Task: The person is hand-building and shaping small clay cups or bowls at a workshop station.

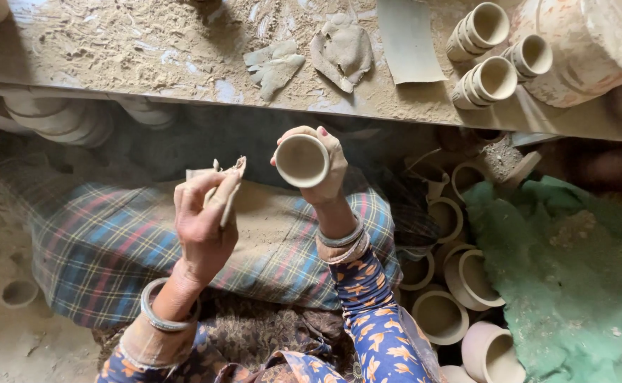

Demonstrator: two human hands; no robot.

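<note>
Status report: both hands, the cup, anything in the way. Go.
Right hand grips clay cup, mouth toward camera. Left hand pinches thin clay strip, apart from cup. Nothing between them; plaid cloth below.

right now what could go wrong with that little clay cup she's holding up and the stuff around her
The clay cup is pinched only by the right hand fingertips over the plaid cloth; a slip could drop and dent it. The left hand holds a thin tool close by, which might gouge the rim if pressed hard. The cups on the dusty board, the stacked cups, lie on their sides near the edge and could roll off.
</note>
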